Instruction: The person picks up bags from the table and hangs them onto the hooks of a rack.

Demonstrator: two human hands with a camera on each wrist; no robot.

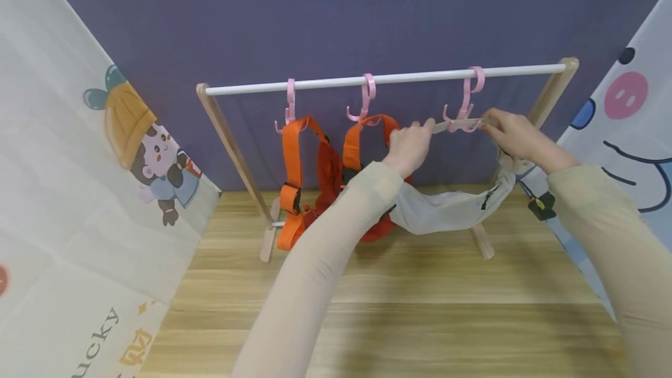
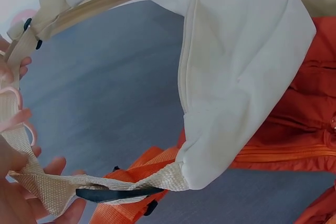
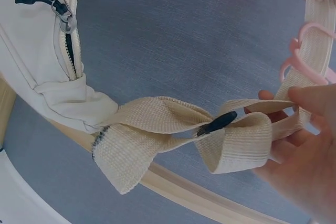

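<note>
A white waist bag (image 1: 446, 212) hangs by its cream webbing strap (image 1: 440, 128), which lies across the lower prongs of the rightmost pink hook (image 1: 466, 101). Left of that hook, my left hand (image 1: 411, 147) grips the strap; on the other side my right hand (image 1: 517, 136) pinches it. The left wrist view shows the strap running from the left hand (image 2: 21, 182) past a dark strip to the bag's end. Folded webbing (image 3: 236, 148) with a black clip sits beside my right hand in the right wrist view, near the bag's zip (image 3: 71, 45).
A red bag with orange straps (image 1: 290, 159) hangs from the left and middle pink hooks (image 1: 366, 98). All hooks sit on a white rail (image 1: 420, 76) between wooden legs (image 1: 233, 147). Cartoon-printed sheets (image 1: 58, 133) flank the wooden floor (image 1: 420, 308); a dark blue backdrop (image 1: 336, 16) stands behind.
</note>
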